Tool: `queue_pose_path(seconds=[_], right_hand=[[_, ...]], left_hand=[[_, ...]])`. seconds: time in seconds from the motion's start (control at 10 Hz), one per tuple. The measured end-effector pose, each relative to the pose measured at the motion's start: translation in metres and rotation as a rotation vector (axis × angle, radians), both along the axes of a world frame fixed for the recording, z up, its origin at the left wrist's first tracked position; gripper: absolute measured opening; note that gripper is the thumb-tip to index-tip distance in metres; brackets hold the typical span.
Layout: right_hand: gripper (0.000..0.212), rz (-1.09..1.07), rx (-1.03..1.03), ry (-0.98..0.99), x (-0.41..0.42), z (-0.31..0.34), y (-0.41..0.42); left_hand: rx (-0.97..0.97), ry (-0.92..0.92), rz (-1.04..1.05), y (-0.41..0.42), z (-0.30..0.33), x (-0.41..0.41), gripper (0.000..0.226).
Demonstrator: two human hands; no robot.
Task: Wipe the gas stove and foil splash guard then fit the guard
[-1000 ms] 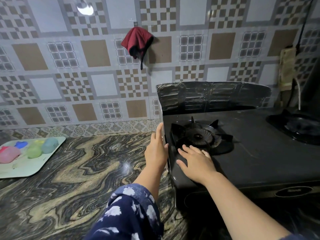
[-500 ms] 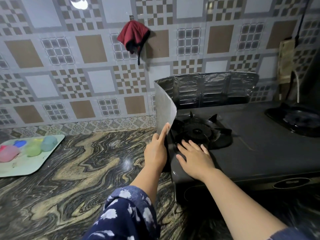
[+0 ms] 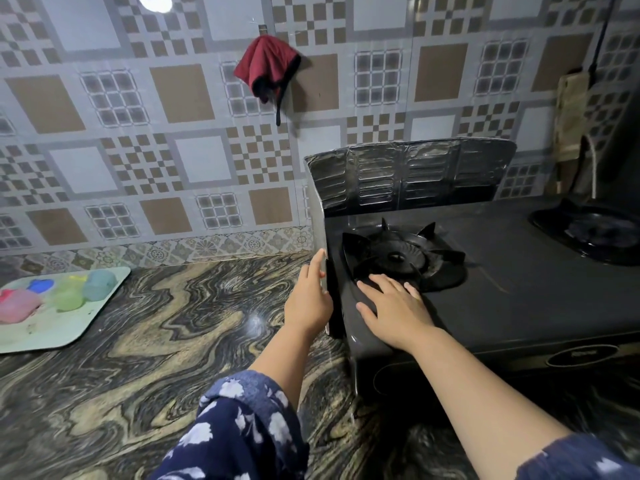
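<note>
Your left hand is pressing flat, fingers straight and together, against the outer face of the foil guard, at the side panel running along the stove's left edge. The guard is standing upright, wrapping the stove's back and left side. Your right hand is lying palm down on the stove's front left corner, fingers spread and gripping nothing, their tips just beside the burner. A red cloth is hanging on the wall above the stove.
</note>
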State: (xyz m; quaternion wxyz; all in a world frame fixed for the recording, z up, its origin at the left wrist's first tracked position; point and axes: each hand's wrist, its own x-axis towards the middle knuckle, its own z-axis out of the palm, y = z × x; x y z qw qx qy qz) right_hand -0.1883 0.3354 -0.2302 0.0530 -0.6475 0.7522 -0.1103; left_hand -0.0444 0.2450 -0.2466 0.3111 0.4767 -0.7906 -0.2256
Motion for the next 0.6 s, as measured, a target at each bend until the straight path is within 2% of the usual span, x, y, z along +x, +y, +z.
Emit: queue_pose_path(seconds=[0.4,0.5,0.6], right_hand=[[0.048,0.023,-0.081,-0.054,0.004,-0.002,0.005],[0.046,0.062,-0.165,-0.081,0.006,0.003,0.014],[0.046,0.161,-0.345,-0.071,0.008,-0.013,0.053]], left_hand=[[0.052,-0.126,-0.021,-0.004,-0.017,0.017,0.077],[0.064,-0.195,0.026,-0.002,-0.011,0.024,0.083],[0.029,-0.266,0.109,0.031,-0.027,0.04,0.088]])
